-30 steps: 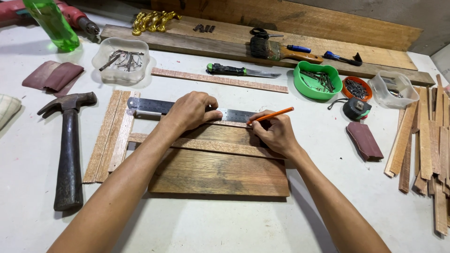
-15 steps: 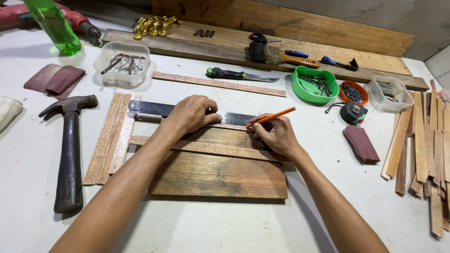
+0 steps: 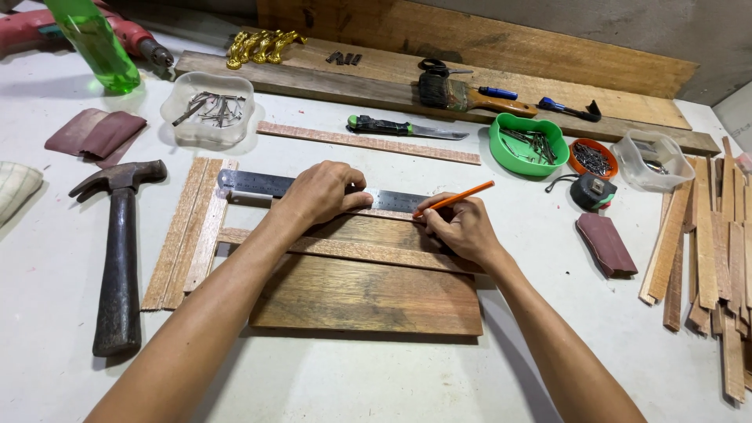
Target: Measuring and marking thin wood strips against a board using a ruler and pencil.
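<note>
Left hand [image 3: 323, 193]: forearm enters from 7 o'clock, palm down, fingers spread flat on the steel ruler [image 3: 258, 185], pressing it against the far edge of the dark wooden board [image 3: 368, 294]. Grip is open and flat; nothing is enclosed.

Right hand [image 3: 464, 229]: forearm enters from 5 o'clock, wrist resting on the board. Its grip is closed around an orange pencil [image 3: 458, 197], whose shaft tilts up toward 2 o'clock and whose tip sits at the ruler's near edge, just right of the left fingertips.

The board lies at the centre of the white tabletop [image 3: 352, 376], with a thin wooden strip [image 3: 345, 249] laid across it from 9 to 3 o'clock. The ruler's left end overhangs a pair of pale strips [image 3: 188, 223] at 9 o'clock of the board.

Edges and room: the hammer [image 3: 119, 258] lies well apart at 9 o'clock. A sandpaper block [image 3: 605, 243] sits near at 3 o'clock, with a pile of wood offcuts [image 3: 709, 251] beyond it. At 12 o'clock lie a long strip [image 3: 368, 142] and a utility knife [image 3: 403, 128], and at 1 o'clock a green bowl of nails [image 3: 529, 143]. Bare tabletop spans 6 o'clock between the forearms.
</note>
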